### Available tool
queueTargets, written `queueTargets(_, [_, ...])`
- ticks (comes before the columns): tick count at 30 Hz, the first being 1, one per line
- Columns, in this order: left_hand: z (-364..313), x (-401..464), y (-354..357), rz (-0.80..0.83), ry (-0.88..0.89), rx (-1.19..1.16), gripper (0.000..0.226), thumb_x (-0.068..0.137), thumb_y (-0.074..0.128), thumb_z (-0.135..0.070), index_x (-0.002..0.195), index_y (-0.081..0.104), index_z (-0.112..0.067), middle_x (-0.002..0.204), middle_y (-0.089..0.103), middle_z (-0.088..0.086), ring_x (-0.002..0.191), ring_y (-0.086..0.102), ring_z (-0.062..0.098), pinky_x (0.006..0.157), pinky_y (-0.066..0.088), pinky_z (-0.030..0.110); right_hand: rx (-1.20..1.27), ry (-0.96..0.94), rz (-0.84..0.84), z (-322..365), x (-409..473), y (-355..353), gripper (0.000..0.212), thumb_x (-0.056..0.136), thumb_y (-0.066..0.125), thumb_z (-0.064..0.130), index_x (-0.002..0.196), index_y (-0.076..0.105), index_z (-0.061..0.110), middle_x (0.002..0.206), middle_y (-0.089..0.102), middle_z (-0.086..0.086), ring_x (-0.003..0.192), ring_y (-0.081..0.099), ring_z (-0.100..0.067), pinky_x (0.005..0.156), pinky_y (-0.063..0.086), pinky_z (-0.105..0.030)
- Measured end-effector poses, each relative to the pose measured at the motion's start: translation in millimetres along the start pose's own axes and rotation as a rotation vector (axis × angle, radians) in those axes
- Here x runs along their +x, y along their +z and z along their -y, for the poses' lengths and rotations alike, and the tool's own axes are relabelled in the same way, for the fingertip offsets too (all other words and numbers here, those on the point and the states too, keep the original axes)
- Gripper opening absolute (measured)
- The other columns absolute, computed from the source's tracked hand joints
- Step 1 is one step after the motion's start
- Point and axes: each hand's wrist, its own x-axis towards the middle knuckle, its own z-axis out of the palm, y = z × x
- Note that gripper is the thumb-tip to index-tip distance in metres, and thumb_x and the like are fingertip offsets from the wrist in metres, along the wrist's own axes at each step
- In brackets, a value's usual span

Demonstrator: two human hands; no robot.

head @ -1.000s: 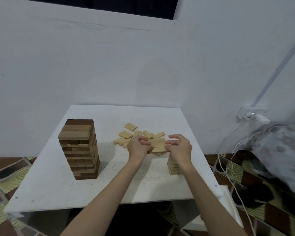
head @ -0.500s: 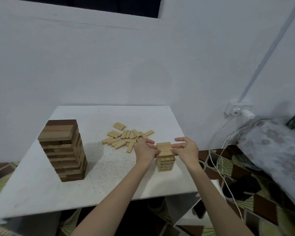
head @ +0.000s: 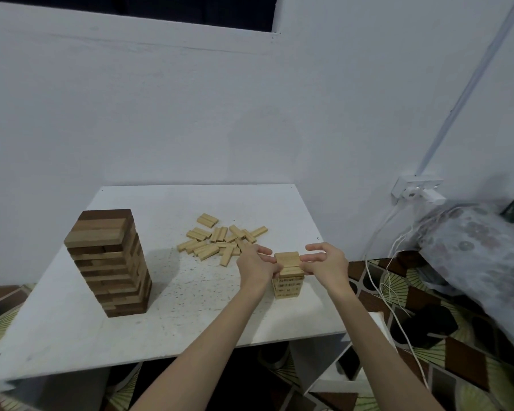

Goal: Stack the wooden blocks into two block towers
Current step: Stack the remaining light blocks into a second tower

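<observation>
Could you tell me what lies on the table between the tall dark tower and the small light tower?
In the head view, only bare white table separates tall tower from small tower; the left hand touches the latter.

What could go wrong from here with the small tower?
1. Both hands, left and right, pinch the top layer of the small tower; an uneven release could leave it skewed or drag it off.
2. The small tower stands near the table's right edge; a sideways nudge could send blocks to the floor.
3. The loose blocks lie just behind the left hand; reaching back could scatter them.
</observation>
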Motion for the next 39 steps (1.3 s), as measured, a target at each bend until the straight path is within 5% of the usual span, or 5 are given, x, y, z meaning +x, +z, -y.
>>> queueTargets(18, [4.7, 5.9, 1.3, 0.009, -0.011, 0.035, 0.030, 0.071, 0.074, 0.011, 0.079, 0.053, -0.010, 0.080, 0.062, 0.011, 0.073, 0.063, 0.022, 0.068, 0.059, 0.036, -0.005, -0.003, 0.012, -1.9, 3.2, 1.4, 0.033, 0.076, 0.069, -0.012, 0.101, 0.061, 0.009, 0.086, 0.069, -0.010, 0.078, 0.068, -0.019, 0.069, 0.057, -0.028])
queueTargets(27, [-0.8, 14.3, -12.2, 0.001, 0.136, 0.148, 0.031, 0.075, 0.075, -0.006, 0.101, 0.058, -0.006, 0.091, 0.060, 0.006, 0.085, 0.061, 0.020, 0.082, 0.055, 0.036, -0.107, -0.063, -0.024, 11.4, 7.9, -10.2, 0.032, 0.082, 0.058, -0.012, 0.104, 0.061, 0.012, 0.096, 0.069, -0.010, 0.078, 0.063, -0.020, 0.071, 0.055, -0.028])
queueTargets(30, [-9.0, 21.2, -22.9, 0.152, 0.291, 0.379, 0.059, 0.070, 0.082, -0.025, 0.119, 0.050, -0.012, 0.109, 0.055, 0.002, 0.098, 0.053, 0.017, 0.084, 0.048, 0.030, -0.318, -0.214, 0.120, 26.2, 13.7, -23.4, 0.049, 0.078, 0.049, -0.015, 0.111, 0.057, 0.021, 0.109, 0.064, -0.006, 0.085, 0.055, -0.018, 0.067, 0.048, -0.022])
queueTargets(34, [-11.1, 25.7, -21.6, 0.404, 0.367, 0.887, 0.109, 0.059, 0.087, -0.039, 0.144, 0.023, -0.014, 0.137, 0.045, 0.004, 0.130, 0.031, 0.023, 0.105, 0.035, 0.041, -0.735, -0.250, 0.529, 36.0, 19.2, -23.8, 0.088, 0.073, 0.073, 0.000, 0.143, 0.028, 0.028, 0.128, 0.046, 0.005, 0.117, 0.041, -0.017, 0.084, 0.044, -0.025])
queueTargets(39, [-3.9, 27.1, -6.5, 0.403, 0.447, 1.137, 0.114, 0.063, 0.083, -0.045, 0.146, 0.013, -0.012, 0.142, 0.042, 0.004, 0.138, 0.023, 0.024, 0.109, 0.028, 0.042, -0.935, -0.285, 0.546, 27.7, 26.2, -9.2, 0.118, 0.064, 0.085, 0.016, 0.149, 0.005, 0.038, 0.142, 0.041, 0.004, 0.127, 0.034, -0.023, 0.101, 0.040, -0.039])
